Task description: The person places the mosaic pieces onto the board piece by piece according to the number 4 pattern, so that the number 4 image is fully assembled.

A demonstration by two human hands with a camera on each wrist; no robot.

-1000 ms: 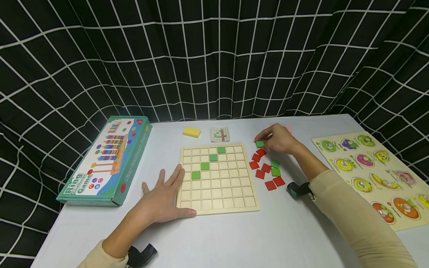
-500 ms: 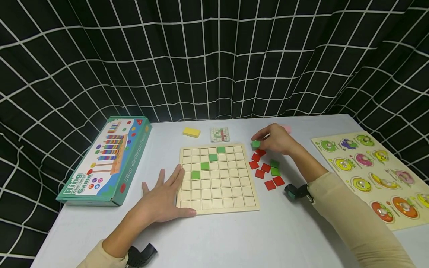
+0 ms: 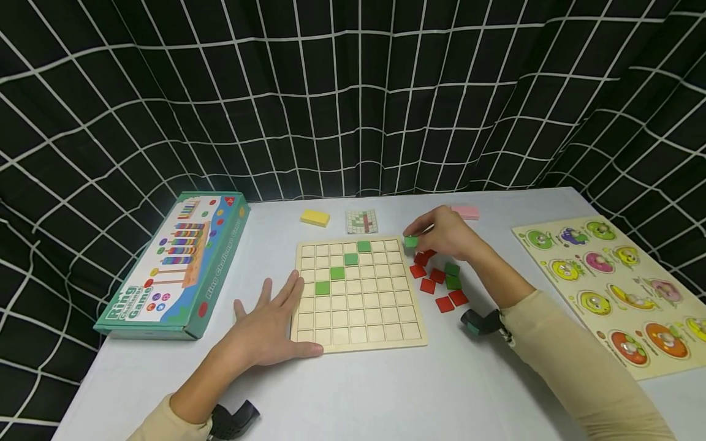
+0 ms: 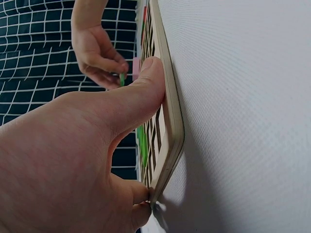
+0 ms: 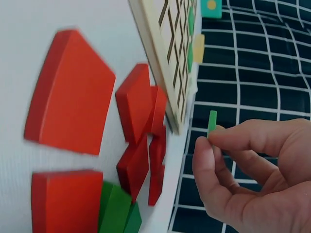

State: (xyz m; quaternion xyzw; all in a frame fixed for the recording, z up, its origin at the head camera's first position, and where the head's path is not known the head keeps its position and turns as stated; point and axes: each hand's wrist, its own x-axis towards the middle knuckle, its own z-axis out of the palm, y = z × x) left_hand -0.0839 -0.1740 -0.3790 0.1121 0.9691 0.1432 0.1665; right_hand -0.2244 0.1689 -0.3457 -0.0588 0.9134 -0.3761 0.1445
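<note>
Fingers of the right hand [image 3: 449,233] pinch a green tile [image 3: 410,242], lifted clear of the table [image 3: 386,392] just off the far right corner of the wooden grid board [image 3: 358,293]. In the right wrist view the tile [image 5: 212,123] shows edge-on between fingertip and thumb, with the loose tiles below it. Those loose tiles, red [image 3: 436,288] and green [image 3: 453,276], lie scattered on the table just right of the board, under and near the right hand. Three green tiles [image 3: 337,273] already sit in the board's cells in a diagonal run, from the far row down toward the left.

The left hand [image 3: 267,327] lies flat and spread at the board's near left corner, holding nothing; its thumb [image 4: 141,92] presses along the board's edge.

Behind the board lie a small pattern card [image 3: 362,221], a yellow block [image 3: 315,217] and a pink block [image 3: 466,212]. A teal game box [image 3: 173,264] rests at the left, and a fruit peg puzzle [image 3: 618,288] at the right.
</note>
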